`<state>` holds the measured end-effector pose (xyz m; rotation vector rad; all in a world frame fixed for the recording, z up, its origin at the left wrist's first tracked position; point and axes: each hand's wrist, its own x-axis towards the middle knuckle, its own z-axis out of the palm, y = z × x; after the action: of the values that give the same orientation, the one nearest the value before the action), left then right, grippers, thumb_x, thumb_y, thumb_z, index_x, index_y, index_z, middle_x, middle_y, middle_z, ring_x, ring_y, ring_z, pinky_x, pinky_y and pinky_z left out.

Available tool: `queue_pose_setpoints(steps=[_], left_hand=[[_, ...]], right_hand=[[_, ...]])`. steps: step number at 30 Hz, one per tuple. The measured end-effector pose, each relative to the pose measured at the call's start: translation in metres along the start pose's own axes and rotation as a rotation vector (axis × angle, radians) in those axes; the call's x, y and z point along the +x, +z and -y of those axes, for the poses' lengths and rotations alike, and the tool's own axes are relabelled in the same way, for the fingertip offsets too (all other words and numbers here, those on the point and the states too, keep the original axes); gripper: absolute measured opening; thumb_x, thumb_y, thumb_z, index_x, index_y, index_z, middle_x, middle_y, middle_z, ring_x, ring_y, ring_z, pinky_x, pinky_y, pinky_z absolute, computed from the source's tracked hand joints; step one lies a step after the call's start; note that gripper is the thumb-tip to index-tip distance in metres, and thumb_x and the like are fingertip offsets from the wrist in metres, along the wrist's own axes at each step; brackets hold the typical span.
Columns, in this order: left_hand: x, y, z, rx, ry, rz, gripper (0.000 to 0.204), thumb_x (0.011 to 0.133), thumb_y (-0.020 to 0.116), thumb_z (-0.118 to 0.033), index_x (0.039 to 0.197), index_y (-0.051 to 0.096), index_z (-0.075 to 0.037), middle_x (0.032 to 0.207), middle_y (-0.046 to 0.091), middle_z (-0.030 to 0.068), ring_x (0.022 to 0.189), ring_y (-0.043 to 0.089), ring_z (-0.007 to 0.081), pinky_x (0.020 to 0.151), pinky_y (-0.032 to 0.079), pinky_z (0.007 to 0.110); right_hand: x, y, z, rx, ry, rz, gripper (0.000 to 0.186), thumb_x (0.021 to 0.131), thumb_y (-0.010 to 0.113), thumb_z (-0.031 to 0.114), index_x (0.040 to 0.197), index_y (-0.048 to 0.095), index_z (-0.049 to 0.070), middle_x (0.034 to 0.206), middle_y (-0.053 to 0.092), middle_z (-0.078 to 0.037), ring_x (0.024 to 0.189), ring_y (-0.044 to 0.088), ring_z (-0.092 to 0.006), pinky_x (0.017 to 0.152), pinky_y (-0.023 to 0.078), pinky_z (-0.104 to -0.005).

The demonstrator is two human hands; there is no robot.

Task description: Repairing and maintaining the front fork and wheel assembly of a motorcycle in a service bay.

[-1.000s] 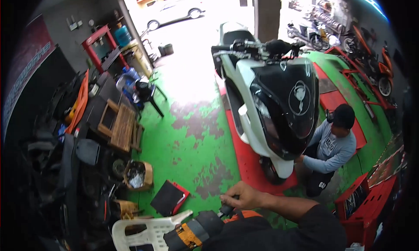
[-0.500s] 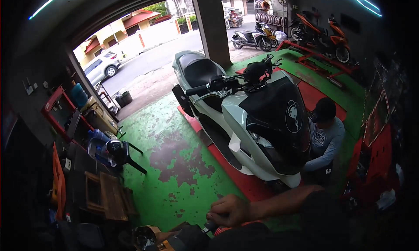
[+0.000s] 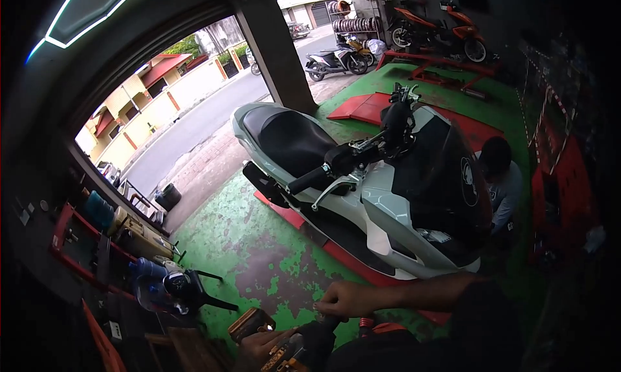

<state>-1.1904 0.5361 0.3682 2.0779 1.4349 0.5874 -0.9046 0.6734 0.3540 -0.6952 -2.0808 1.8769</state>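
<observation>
Low in the picture, my left hand is wrapped round the grip of a yellow and black cordless power tool, whose battery end sticks out beyond the fingers. My right hand is closed in a pinch at the tool's dark front end; what lies in its fingers is too small and dim to make out. Past my right forearm stands a white and black scooter, its seat toward the street and its handlebar bare.
A person crouches at the scooter's front right. At left are a black chair with a helmet-like object on it, blue water jugs and a red frame. An orange scooter sits on a red lift at the back.
My view has turned, so the scooter sits larger and lower. The power tool and my left hand on it have come into sight. My right hand stays at the tool's front end.
</observation>
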Motion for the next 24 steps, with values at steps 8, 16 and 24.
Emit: queue_pose_setpoints(steps=[8, 16, 24], left_hand=[[0.164, -0.039, -0.073, 0.344, -0.705, 0.57, 0.043, 0.085, 0.068, -0.015, 0.124, 0.054, -0.002, 0.116, 0.062, 0.0182, 0.102, 0.065, 0.0273, 0.084, 0.056, 0.036], [0.182, -0.013, 0.121, -0.433, 0.612, -0.29, 0.033, 0.089, 0.066, -0.013, 0.121, 0.06, -0.005, 0.13, 0.057, 0.0175, 0.128, 0.05, 0.0342, 0.097, 0.05, 0.042], [0.229, -0.098, 0.253, -0.042, 0.763, 0.508, 0.082, 0.086, 0.069, -0.015, 0.155, 0.026, -0.015, 0.151, 0.038, 0.0161, 0.131, 0.048, 0.0343, 0.104, 0.045, 0.045]], right_hand=[[0.073, -0.035, -0.005, 0.47, -0.678, -0.191, 0.082, 0.083, 0.073, 0.054, 0.143, 0.039, 0.01, 0.123, 0.058, -0.014, 0.114, 0.06, -0.0241, 0.098, 0.047, -0.0402], [0.205, 0.048, -0.198, -0.2, -0.272, -0.532, 0.07, 0.084, 0.076, 0.037, 0.137, 0.044, 0.004, 0.134, 0.049, -0.018, 0.124, 0.051, -0.0322, 0.104, 0.043, -0.047], [0.241, 0.107, -0.183, -0.538, 0.015, -0.798, 0.052, 0.081, 0.074, 0.029, 0.122, 0.052, 0.004, 0.111, 0.056, -0.015, 0.108, 0.056, -0.0322, 0.093, 0.045, -0.0485]])
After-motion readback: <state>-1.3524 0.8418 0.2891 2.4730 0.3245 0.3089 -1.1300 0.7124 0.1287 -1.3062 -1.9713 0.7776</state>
